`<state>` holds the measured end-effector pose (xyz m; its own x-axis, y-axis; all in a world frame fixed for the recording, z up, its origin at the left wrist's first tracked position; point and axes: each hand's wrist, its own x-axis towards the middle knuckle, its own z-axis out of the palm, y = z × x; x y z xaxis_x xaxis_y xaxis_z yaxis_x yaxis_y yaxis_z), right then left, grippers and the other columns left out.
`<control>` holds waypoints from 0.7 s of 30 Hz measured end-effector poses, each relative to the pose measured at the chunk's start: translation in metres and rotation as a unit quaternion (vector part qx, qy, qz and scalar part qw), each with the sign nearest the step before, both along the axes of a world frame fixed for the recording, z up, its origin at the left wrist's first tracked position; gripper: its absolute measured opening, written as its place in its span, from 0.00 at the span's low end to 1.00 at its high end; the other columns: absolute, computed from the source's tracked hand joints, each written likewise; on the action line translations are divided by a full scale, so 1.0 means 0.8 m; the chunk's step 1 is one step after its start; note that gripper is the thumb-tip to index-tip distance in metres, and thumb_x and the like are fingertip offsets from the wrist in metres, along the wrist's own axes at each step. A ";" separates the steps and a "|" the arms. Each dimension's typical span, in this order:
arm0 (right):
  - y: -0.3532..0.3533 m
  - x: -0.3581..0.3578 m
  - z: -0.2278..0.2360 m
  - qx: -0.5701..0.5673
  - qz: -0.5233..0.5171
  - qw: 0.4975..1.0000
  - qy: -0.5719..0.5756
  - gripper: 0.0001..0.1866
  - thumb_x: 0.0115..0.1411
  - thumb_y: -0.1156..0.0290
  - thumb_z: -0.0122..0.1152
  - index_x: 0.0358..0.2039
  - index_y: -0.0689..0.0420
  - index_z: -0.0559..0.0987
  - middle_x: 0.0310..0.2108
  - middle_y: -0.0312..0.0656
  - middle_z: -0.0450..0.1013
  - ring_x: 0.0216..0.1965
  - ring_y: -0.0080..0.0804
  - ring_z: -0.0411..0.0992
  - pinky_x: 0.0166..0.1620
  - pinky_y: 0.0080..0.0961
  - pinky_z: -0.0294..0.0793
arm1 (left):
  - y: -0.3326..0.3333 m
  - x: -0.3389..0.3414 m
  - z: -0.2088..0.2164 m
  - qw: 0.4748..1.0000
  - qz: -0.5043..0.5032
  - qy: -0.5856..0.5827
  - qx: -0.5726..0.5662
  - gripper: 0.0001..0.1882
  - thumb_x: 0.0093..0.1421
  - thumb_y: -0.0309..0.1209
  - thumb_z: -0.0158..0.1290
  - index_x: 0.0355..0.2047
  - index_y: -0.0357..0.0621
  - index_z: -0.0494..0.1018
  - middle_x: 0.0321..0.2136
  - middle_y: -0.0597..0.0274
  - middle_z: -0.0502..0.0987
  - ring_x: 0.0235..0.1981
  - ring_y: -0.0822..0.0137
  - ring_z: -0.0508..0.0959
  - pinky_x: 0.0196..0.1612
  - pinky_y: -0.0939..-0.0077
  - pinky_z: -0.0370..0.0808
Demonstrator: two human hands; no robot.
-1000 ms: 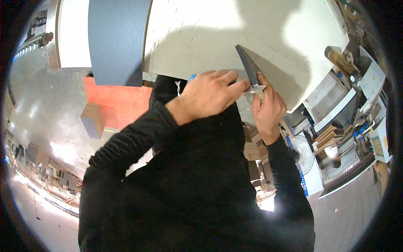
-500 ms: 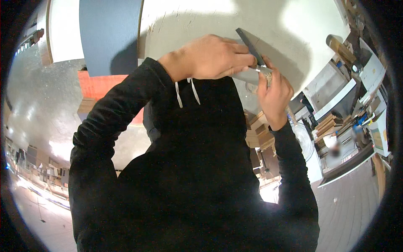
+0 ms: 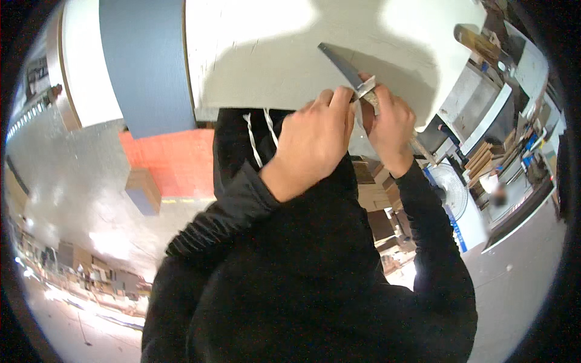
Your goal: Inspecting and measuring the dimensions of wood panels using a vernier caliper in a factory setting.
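Observation:
A knife with a dark, narrow blade (image 3: 339,63) points up and left over the pale board. My right hand (image 3: 391,128) is closed around its light, speckled handle, which shows only in part between the fingers. A small whitish strip (image 3: 367,86) lies where blade and handle meet. My left hand (image 3: 319,136) is closed against that spot, its fingertips pinched together. What those fingertips hold is hidden, though they touch the strip's edge.
The pale board (image 3: 254,66) spreads under my hands. Left of it lie a blue-grey panel (image 3: 143,66) and a white panel (image 3: 88,66). An orange-red sheet (image 3: 181,160) is on the floor. To the right stand a white fan (image 3: 449,193) and stacked wood strips (image 3: 479,160); another person (image 3: 489,183) is farther off.
My left hand has dropped from beside the blade to below it, its wrist now lower and its fingers at the whitish strip. The whole view has shifted slightly.

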<state>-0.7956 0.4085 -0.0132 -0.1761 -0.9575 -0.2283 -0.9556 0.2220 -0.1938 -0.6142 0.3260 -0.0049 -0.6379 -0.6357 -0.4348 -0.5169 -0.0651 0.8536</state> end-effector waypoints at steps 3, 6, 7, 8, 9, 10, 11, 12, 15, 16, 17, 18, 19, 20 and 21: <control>-0.002 0.001 -0.003 -0.043 0.011 0.997 -0.057 0.22 0.57 0.73 0.67 0.54 0.51 0.79 0.37 0.42 0.83 0.32 0.46 0.81 0.35 0.39 0.80 | 0.025 -0.018 -0.001 0.998 0.060 -0.002 0.005 0.10 0.75 0.32 0.45 0.46 0.37 0.68 0.31 0.39 0.77 0.33 0.37 0.81 0.33 0.47 0.77; 0.002 0.009 -0.007 -0.056 -0.002 0.997 -0.057 0.23 0.57 0.72 0.67 0.54 0.51 0.79 0.38 0.42 0.84 0.31 0.46 0.81 0.34 0.39 0.80 | 0.054 -0.026 -0.007 0.984 0.154 0.034 0.083 0.13 0.78 0.35 0.41 0.45 0.36 0.67 0.25 0.49 0.74 0.26 0.49 0.80 0.27 0.56 0.75; 0.005 0.010 -0.006 -0.058 0.004 0.997 -0.046 0.23 0.56 0.73 0.66 0.55 0.52 0.79 0.40 0.43 0.84 0.32 0.46 0.82 0.34 0.38 0.81 | 0.058 -0.028 -0.005 0.943 0.224 0.093 0.230 0.14 0.79 0.39 0.40 0.46 0.40 0.67 0.25 0.56 0.72 0.23 0.59 0.74 0.26 0.65 0.71; 0.004 0.011 -0.004 -0.068 0.003 0.997 -0.045 0.23 0.56 0.73 0.66 0.55 0.52 0.79 0.40 0.43 0.84 0.32 0.46 0.82 0.34 0.38 0.81 | 0.062 -0.030 -0.003 0.872 0.285 0.149 0.370 0.16 0.81 0.42 0.38 0.46 0.43 0.68 0.26 0.63 0.69 0.21 0.69 0.68 0.24 0.73 0.66; 0.004 0.012 -0.005 -0.076 -0.002 0.995 -0.060 0.24 0.56 0.73 0.67 0.55 0.53 0.78 0.42 0.43 0.84 0.33 0.46 0.82 0.35 0.38 0.81 | 0.048 -0.034 0.016 0.778 0.341 0.168 0.501 0.17 0.81 0.45 0.37 0.46 0.46 0.68 0.27 0.72 0.64 0.22 0.78 0.59 0.24 0.81 0.61; 0.004 0.014 -0.004 -0.083 -0.006 0.994 -0.076 0.25 0.56 0.73 0.67 0.55 0.53 0.78 0.44 0.44 0.84 0.34 0.45 0.82 0.35 0.37 0.82 | 0.040 -0.034 0.021 0.782 0.339 0.167 0.495 0.17 0.81 0.45 0.37 0.46 0.46 0.68 0.27 0.72 0.64 0.22 0.78 0.59 0.24 0.81 0.61; 0.010 0.011 -0.007 -0.072 -0.003 0.994 -0.080 0.25 0.55 0.73 0.68 0.56 0.54 0.78 0.47 0.44 0.83 0.35 0.45 0.83 0.36 0.37 0.82 | 0.033 -0.032 0.024 0.750 0.349 0.165 0.537 0.17 0.81 0.45 0.36 0.46 0.47 0.69 0.27 0.71 0.65 0.22 0.77 0.60 0.24 0.81 0.62; 0.010 0.010 -0.006 -0.078 -0.003 0.994 -0.083 0.25 0.55 0.73 0.68 0.56 0.54 0.78 0.47 0.44 0.83 0.35 0.45 0.83 0.36 0.37 0.82 | 0.029 -0.030 0.025 0.715 0.358 0.162 0.579 0.17 0.81 0.44 0.35 0.46 0.47 0.69 0.27 0.70 0.65 0.22 0.77 0.61 0.24 0.81 0.62; 0.009 0.010 -0.006 -0.051 -0.006 0.996 -0.071 0.25 0.56 0.73 0.69 0.56 0.54 0.78 0.48 0.43 0.83 0.35 0.45 0.83 0.37 0.37 0.82 | 0.029 -0.014 -0.002 0.886 0.242 0.143 0.368 0.16 0.81 0.41 0.37 0.47 0.43 0.69 0.27 0.59 0.71 0.23 0.62 0.71 0.26 0.68 0.69; 0.008 0.010 -0.004 -0.054 -0.007 0.996 -0.073 0.25 0.56 0.73 0.69 0.56 0.54 0.78 0.47 0.43 0.83 0.34 0.45 0.82 0.36 0.37 0.81 | 0.028 -0.009 -0.008 0.971 0.141 0.111 0.156 0.15 0.80 0.39 0.38 0.47 0.40 0.68 0.27 0.50 0.75 0.23 0.51 0.77 0.27 0.62 0.73; 0.007 0.010 -0.004 -0.057 -0.007 0.996 -0.075 0.25 0.56 0.74 0.69 0.56 0.54 0.78 0.47 0.42 0.83 0.34 0.45 0.82 0.36 0.37 0.81 | 0.028 0.000 -0.011 0.984 0.102 0.090 0.118 0.13 0.79 0.35 0.41 0.49 0.37 0.69 0.30 0.38 0.77 0.33 0.35 0.79 0.33 0.50 0.74; 0.006 0.009 -0.004 -0.059 -0.008 0.995 -0.078 0.25 0.56 0.74 0.69 0.56 0.54 0.78 0.47 0.42 0.83 0.34 0.45 0.82 0.36 0.37 0.81 | 0.025 0.003 -0.012 0.984 0.101 0.088 0.116 0.13 0.79 0.35 0.41 0.49 0.37 0.69 0.30 0.38 0.77 0.33 0.35 0.79 0.33 0.50 0.74; 0.005 0.009 -0.004 -0.058 -0.013 0.995 -0.075 0.25 0.56 0.75 0.69 0.56 0.54 0.78 0.46 0.42 0.83 0.33 0.44 0.82 0.36 0.37 0.81 | 0.022 0.004 -0.015 0.992 0.076 0.076 0.065 0.14 0.79 0.35 0.40 0.50 0.38 0.69 0.30 0.40 0.77 0.32 0.38 0.79 0.33 0.51 0.74; 0.004 0.009 -0.004 -0.056 -0.019 0.996 -0.071 0.24 0.56 0.75 0.69 0.55 0.54 0.79 0.46 0.42 0.83 0.33 0.44 0.82 0.36 0.37 0.81 | 0.020 0.006 -0.017 0.997 0.052 0.064 0.015 0.14 0.79 0.36 0.40 0.51 0.38 0.70 0.30 0.42 0.77 0.30 0.40 0.79 0.34 0.52 0.74; 0.003 0.009 -0.005 -0.057 -0.018 0.995 -0.073 0.24 0.56 0.75 0.69 0.55 0.54 0.79 0.46 0.42 0.83 0.33 0.44 0.82 0.36 0.37 0.81 | 0.016 0.007 -0.017 0.997 0.052 0.062 0.013 0.14 0.79 0.36 0.40 0.51 0.38 0.70 0.30 0.42 0.77 0.30 0.40 0.79 0.34 0.52 0.74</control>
